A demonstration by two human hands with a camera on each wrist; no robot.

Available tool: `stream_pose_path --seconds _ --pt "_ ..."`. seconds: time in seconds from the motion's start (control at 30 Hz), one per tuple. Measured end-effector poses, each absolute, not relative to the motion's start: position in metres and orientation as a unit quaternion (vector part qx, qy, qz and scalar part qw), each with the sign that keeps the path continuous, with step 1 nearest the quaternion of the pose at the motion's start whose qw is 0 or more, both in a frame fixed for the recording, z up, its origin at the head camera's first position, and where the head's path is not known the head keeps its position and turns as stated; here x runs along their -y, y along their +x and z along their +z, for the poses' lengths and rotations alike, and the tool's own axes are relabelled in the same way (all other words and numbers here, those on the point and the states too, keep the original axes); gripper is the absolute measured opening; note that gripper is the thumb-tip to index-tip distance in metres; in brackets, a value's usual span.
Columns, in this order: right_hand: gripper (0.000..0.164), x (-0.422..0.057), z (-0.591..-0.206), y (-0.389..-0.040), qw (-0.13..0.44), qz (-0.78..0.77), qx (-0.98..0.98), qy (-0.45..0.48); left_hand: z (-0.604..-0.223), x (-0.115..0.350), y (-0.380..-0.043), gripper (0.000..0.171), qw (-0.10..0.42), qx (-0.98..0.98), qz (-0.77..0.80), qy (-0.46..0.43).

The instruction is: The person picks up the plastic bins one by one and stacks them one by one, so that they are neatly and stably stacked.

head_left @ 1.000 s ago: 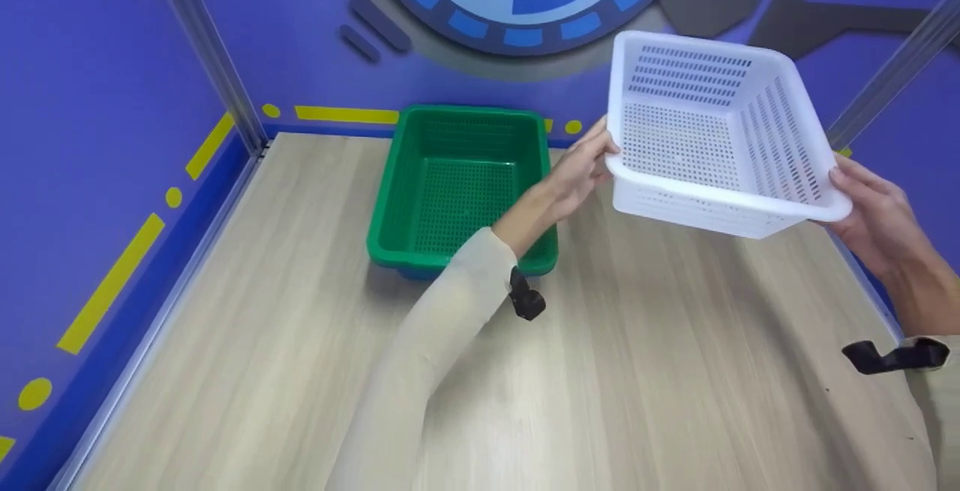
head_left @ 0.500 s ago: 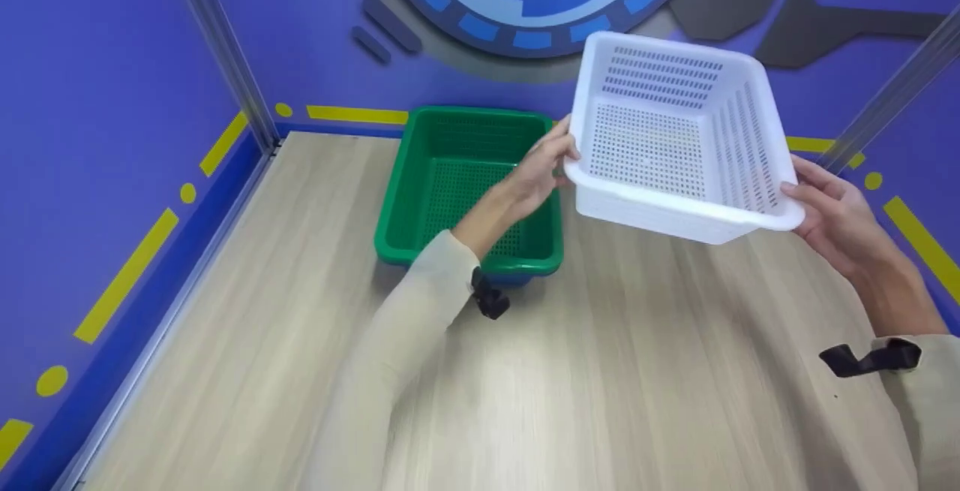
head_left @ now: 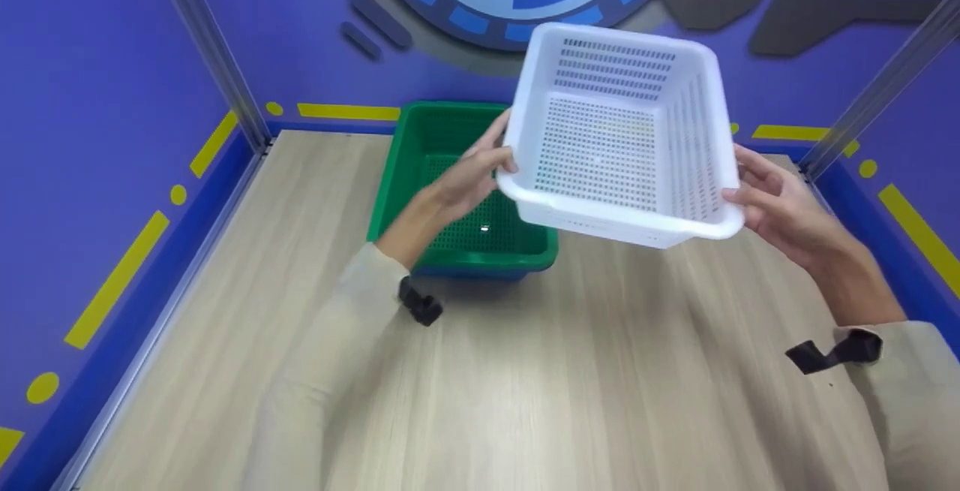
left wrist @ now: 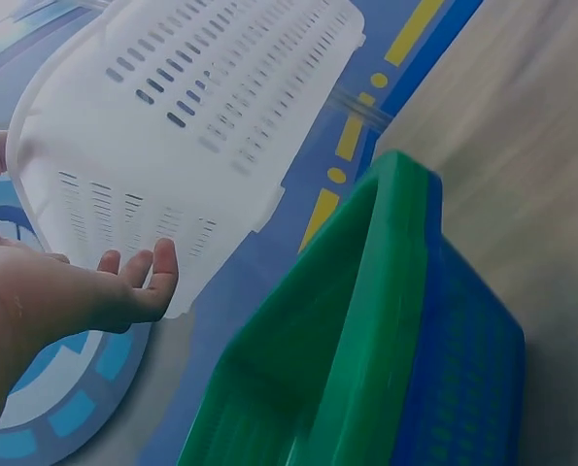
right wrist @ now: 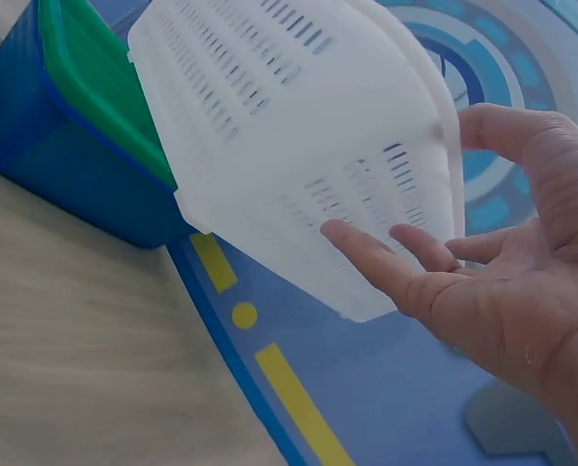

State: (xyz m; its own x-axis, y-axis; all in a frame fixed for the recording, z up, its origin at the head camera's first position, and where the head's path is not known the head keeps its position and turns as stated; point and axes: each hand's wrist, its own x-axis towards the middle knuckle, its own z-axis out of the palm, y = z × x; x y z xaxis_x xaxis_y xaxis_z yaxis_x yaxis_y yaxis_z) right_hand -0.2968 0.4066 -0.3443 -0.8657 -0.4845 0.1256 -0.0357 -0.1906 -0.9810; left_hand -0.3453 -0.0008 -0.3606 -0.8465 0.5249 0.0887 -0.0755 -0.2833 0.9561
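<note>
A white perforated plastic basket [head_left: 600, 153] is held up in the air, tilted so that its inside faces the head camera. My left hand [head_left: 472, 176] grips its left rim, thumb over the edge and fingers against the outer wall. On the opposite side my right hand [head_left: 787, 213] grips the right rim in the same manner. Behind and below the left hand stands a green basket [head_left: 390, 198], partly covered by that hand and the white basket. The left wrist view shows a blue basket [left wrist: 468, 359] under the green one, the two nested together.
The wood-grain table [head_left: 525, 386] stretches out in front. Blue printed panels [head_left: 97, 138] with yellow marks close off the back and sides. Metal posts [head_left: 210, 40] rise at the rear corners, and a metal strip [head_left: 150, 348] runs along the left edge.
Both hands have carried the white basket leftward, from right of the green basket to where it now overlaps that basket's right part in the head view. The grip looks the same.
</note>
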Motion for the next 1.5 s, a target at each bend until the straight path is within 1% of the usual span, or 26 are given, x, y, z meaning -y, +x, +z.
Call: stream_pose_path --seconds 0.17,0.37,0.67,1.07,1.33,1.5 --pt "0.07 -0.373 -0.344 -0.304 0.153 -0.726 -0.637 -0.206 -0.36 0.037 -0.332 0.097 0.179 -0.562 0.785 0.188" --pt "0.071 -0.339 -0.345 -0.315 0.154 -0.727 -0.636 -0.209 -0.359 0.068 -0.319 0.096 0.15 -0.549 0.804 0.173" --pt "0.075 -0.309 -0.364 -0.319 0.146 -0.754 -0.606 -0.205 -0.363 0.097 -0.308 0.096 0.126 -0.556 0.803 0.172" --pt "0.072 -0.277 -0.388 -0.323 0.138 -0.78 -0.575 -0.206 -0.373 0.125 -0.305 0.095 0.117 -0.558 0.806 0.157" --pt "0.072 -0.248 -0.402 -0.33 0.177 -0.785 -0.562 -0.194 -0.387 0.153 -0.296 0.091 0.104 -0.56 0.809 0.145" --pt "0.072 -0.246 -0.408 -0.332 0.185 -0.787 -0.558 -0.188 -0.388 0.157 -0.294 0.089 0.103 -0.58 0.798 0.125"
